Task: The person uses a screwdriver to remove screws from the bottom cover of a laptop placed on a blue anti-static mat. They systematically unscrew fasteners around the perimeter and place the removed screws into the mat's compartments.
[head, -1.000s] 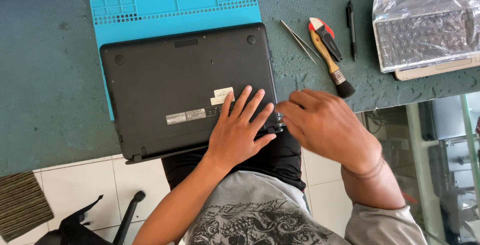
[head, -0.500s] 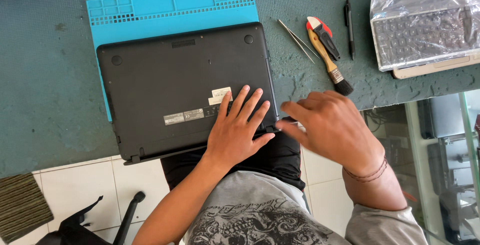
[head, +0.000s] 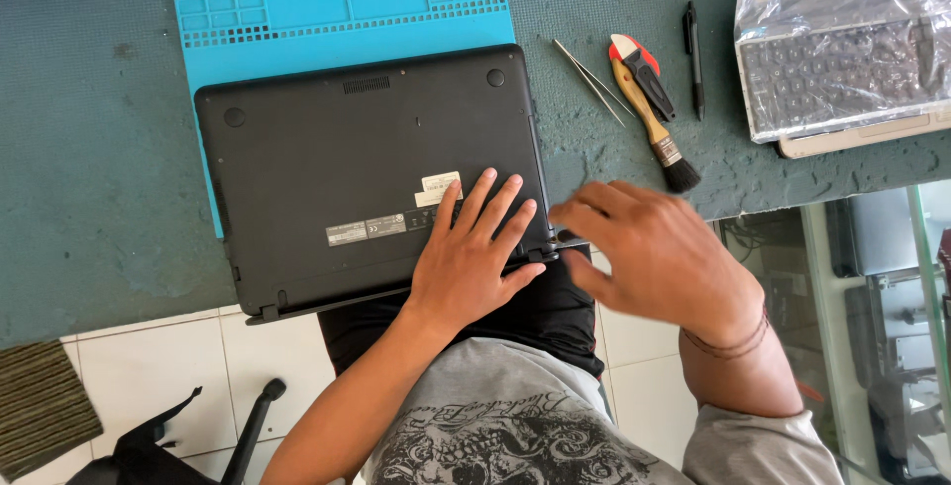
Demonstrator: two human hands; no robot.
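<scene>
Black laptop (head: 367,178) sits bottom-up at frame centre on the blue mat (head: 337,19). My left hand (head: 475,257) lies flat on it, fingers spread, gripping nothing. Right hand (head: 654,252) sits at its lower-right corner, fingers curled; can't tell if it's holding anything.
</scene>
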